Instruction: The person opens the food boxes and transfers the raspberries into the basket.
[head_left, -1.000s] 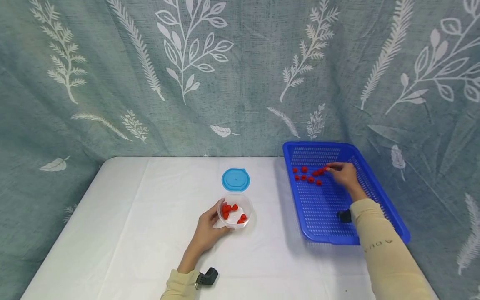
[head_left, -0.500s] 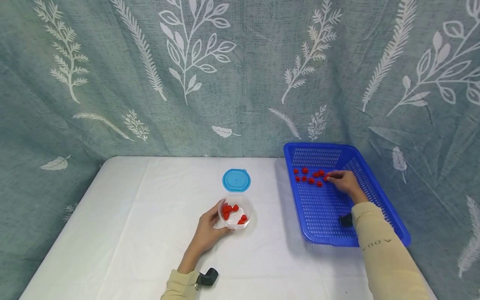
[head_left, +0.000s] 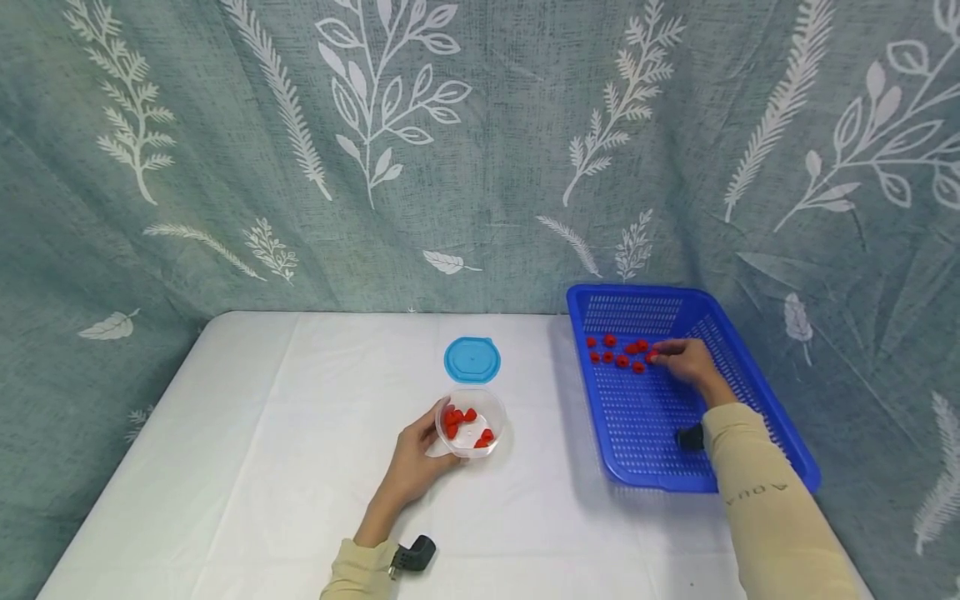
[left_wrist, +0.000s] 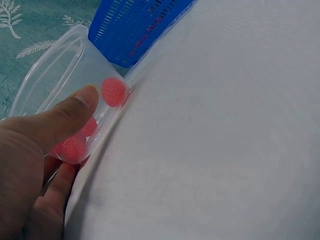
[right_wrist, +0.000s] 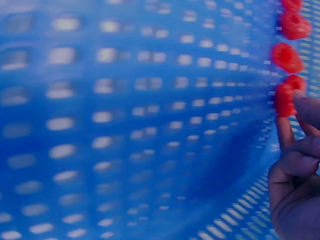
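My left hand (head_left: 420, 458) grips a clear plastic tub (head_left: 491, 408) on the white table, thumb on one side and fingers around the other. Several red raspberries (head_left: 452, 423) lie in the tub; the left wrist view shows bumpy raspberries (left_wrist: 114, 92) through its wall. Inside the blue basket (head_left: 645, 467), my right hand (head_left: 688, 362) pinches a raspberry (right_wrist: 285, 100) between thumb and fingers. Other raspberries (head_left: 622, 361) are spread on the basket floor just left of that hand, a few of them close to its fingertips (right_wrist: 300, 95).
A round blue lid (head_left: 472, 360) lies flat on the table (head_left: 300, 417) behind the tub. The basket's raised rim (head_left: 588, 400) stands between the tub and the right hand. A patterned green curtain (head_left: 487, 167) hangs behind the table and along its sides.
My right hand has shifted slightly toward the near side of the basket, and the raspberry at its fingertips has come with it. The left hand and tub have stayed in place.
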